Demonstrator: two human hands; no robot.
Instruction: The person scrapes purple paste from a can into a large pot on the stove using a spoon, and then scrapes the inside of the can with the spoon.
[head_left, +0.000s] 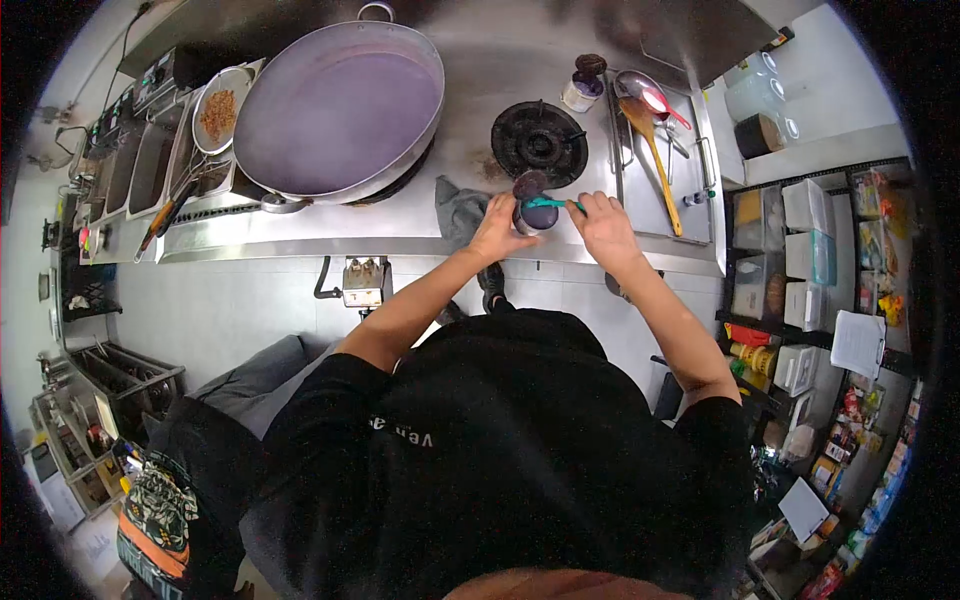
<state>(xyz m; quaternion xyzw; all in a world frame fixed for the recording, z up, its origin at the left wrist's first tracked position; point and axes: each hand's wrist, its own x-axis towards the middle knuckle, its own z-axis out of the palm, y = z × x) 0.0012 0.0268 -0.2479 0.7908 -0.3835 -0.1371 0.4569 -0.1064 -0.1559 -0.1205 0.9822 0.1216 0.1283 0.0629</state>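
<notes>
My left hand [500, 230] is closed around the side of an opened can [537, 222] at the counter's front edge. Purple content shows inside it, and its dark lid [530, 184] stands bent up at the back. In my right hand [607, 232] is a slim teal utensil [553, 202] that reaches across the can's mouth; I cannot tell what kind it is. A grey cloth [460, 208] lies beside my left hand. Further back stands a second opened can [582, 92], its lid raised.
A large pot [420, 150] of purple liquid stands at the left. Behind my hands is a black burner [540, 143]. A wooden spatula [655, 165] and a ladle [640, 90] lie on the right. A strainer [217, 110] holds brown bits. Another person [200, 440] is at lower left.
</notes>
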